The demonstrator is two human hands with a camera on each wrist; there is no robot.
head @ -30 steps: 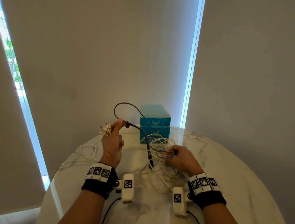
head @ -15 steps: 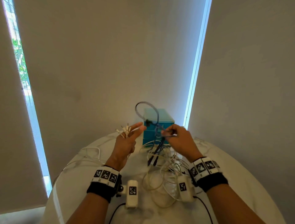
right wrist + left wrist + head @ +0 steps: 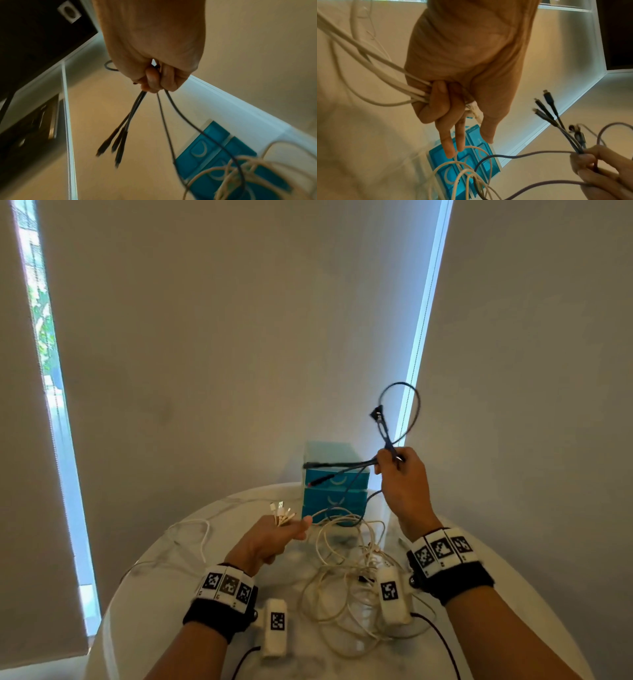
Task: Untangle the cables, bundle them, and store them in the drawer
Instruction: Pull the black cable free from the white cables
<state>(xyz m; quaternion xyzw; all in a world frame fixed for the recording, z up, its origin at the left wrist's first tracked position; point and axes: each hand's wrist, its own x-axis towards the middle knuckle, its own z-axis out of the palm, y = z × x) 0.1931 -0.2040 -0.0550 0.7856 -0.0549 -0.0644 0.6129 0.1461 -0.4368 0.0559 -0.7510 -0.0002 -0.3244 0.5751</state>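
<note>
Pale blinds hang behind a round marble tabletop [image 3: 496, 546], with strips of daylight at the far left and right of centre. On the left of the tabletop a single white lead [image 3: 195, 525] trails toward the rim. Just right of it the left hand [image 3: 270, 539] hovers low, its two lower fingers [image 3: 436, 102] curled round a bunch of white cables [image 3: 373, 60], the other fingers hanging straight; the cables' white plugs [image 3: 281, 510] fan out above the knuckles. Centre stage, a loose tangle of white cables [image 3: 346, 583] sprawls across the marble, reaching right up to the teal drawer unit [image 3: 337, 474] at the back edge. All three drawers look shut. Right of that, the right hand [image 3: 404, 484] is raised well above the tabletop, fingers clamped on a dark multi-head cable [image 3: 385, 429]: three plugs [image 3: 116, 146] splay out leftward in front of the drawers, a loop arcs overhead, and its tail drops into the tangle. The right wrist view is motion-blurred, so the plug types are hard to read. The near tangle is partly hidden by the wrist cameras. Open marble lies at the far right.
</note>
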